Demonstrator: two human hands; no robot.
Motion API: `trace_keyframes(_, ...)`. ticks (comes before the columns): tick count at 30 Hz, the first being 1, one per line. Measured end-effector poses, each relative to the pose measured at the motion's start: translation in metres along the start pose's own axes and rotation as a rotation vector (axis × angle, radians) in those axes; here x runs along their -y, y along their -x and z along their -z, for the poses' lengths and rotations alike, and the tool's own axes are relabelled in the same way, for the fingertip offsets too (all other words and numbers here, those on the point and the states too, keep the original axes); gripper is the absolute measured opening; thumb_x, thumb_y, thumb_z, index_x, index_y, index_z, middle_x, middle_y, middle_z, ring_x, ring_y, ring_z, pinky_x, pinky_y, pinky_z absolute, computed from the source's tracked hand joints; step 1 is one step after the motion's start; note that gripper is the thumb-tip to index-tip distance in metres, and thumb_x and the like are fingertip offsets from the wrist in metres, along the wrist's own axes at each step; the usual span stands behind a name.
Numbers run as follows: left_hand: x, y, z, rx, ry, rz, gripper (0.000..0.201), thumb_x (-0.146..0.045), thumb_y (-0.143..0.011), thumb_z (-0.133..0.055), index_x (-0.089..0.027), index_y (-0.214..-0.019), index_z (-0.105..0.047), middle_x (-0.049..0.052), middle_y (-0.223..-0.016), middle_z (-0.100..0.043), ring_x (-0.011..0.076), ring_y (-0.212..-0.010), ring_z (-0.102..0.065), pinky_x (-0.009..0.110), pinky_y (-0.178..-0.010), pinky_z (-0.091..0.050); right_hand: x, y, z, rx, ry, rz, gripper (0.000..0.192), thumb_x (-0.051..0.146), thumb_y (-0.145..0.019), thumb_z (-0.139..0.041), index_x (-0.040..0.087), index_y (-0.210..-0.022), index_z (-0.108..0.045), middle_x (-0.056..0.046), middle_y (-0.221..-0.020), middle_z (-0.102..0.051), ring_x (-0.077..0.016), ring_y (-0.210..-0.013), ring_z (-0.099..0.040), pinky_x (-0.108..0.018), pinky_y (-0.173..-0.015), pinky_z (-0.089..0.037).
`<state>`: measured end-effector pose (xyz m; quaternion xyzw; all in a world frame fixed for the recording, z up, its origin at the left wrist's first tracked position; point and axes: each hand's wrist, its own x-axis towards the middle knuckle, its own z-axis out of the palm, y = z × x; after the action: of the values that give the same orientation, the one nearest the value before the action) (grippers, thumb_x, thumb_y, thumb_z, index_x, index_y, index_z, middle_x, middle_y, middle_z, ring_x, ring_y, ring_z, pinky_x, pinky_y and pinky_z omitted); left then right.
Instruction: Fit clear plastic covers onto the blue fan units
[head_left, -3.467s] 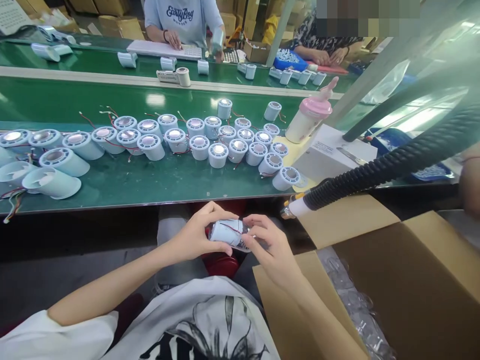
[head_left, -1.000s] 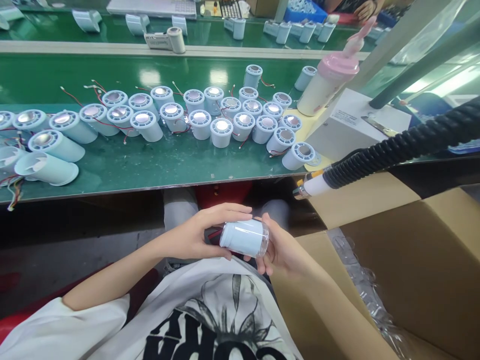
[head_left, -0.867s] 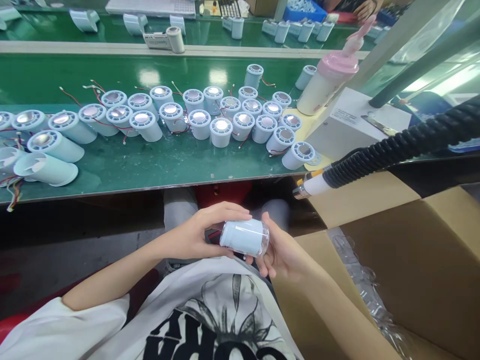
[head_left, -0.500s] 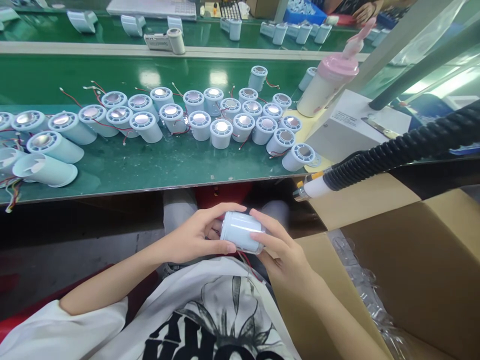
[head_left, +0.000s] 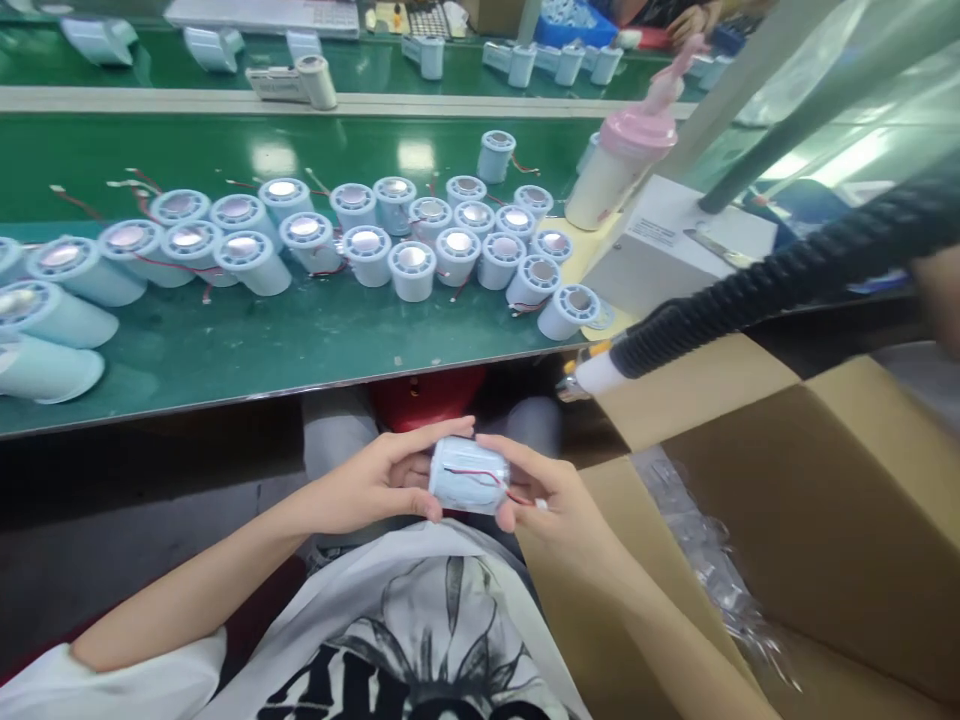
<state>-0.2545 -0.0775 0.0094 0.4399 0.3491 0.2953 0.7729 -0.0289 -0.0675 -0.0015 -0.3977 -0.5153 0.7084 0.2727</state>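
Observation:
A pale blue cylinder part with a red wire across its side lies sideways between both hands, over my lap. My left hand grips its left end, fingers above and thumb below. From the right, my right hand holds the other end, where the wire's small white plug sticks out. On the green bench above stand several like cylinders with shiny tops and red wires.
An open cardboard box with clear plastic inside stands at my right. A black corrugated hose with a white nozzle hangs over the bench edge. A pink-capped bottle and a white box sit at the bench's right. Another person's hand shows far back.
The cylinder has been turned in my hands, so its red wire now faces up. My right fingers shifted around its end. The view swung slightly right.

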Motion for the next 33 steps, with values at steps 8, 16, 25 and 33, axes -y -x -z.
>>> trace_keyframes(8,-0.009,-0.025,0.005,0.059,-0.125,0.028,0.067,-0.015,-0.076,-0.071,-0.03,-0.136,-0.046,0.007,-0.132,-0.057,0.0243,-0.118,-0.057,0.036,-0.098,-0.046,-0.004,0.002,0.016,-0.025,-0.295,-0.035,0.052,0.026,-0.071,-0.077,0.028,-0.12,-0.06,0.002,-0.081,-0.069,-0.0127,-0.067,-0.063,-0.027,-0.069,-0.053)
trace_keyframes(16,-0.002,-0.025,0.007,0.097,-0.035,0.063,0.07,-0.012,-0.076,-0.071,-0.031,-0.138,-0.043,0.006,-0.129,-0.059,0.0216,-0.118,-0.057,0.034,-0.1,-0.045,-0.006,0.003,0.017,0.0,-0.217,-0.046,0.052,0.017,-0.074,-0.072,0.031,-0.123,-0.059,0.003,-0.079,-0.07,-0.0108,-0.067,-0.063,-0.024,-0.07,-0.05)
trace_keyframes(25,-0.002,-0.023,0.008,0.083,-0.003,0.062,0.07,-0.015,-0.076,-0.071,-0.031,-0.138,-0.042,0.005,-0.133,-0.056,0.0217,-0.119,-0.055,0.034,-0.099,-0.045,-0.007,-0.002,0.014,-0.018,-0.208,-0.075,0.055,0.009,-0.069,-0.071,0.03,-0.119,-0.062,0.005,-0.073,-0.069,-0.0087,-0.062,-0.061,-0.019,-0.062,-0.048)
trace_keyframes(33,0.006,-0.027,0.012,-0.133,-0.19,0.254,0.063,-0.044,-0.078,-0.066,-0.03,-0.136,-0.046,0.005,-0.138,-0.053,0.0302,-0.119,-0.054,0.036,-0.092,-0.05,-0.024,-0.004,0.012,0.069,-0.166,-0.012,0.058,0.034,-0.075,-0.07,0.027,-0.13,-0.054,-0.003,-0.106,-0.068,-0.0158,-0.078,-0.065,-0.029,-0.071,-0.054)
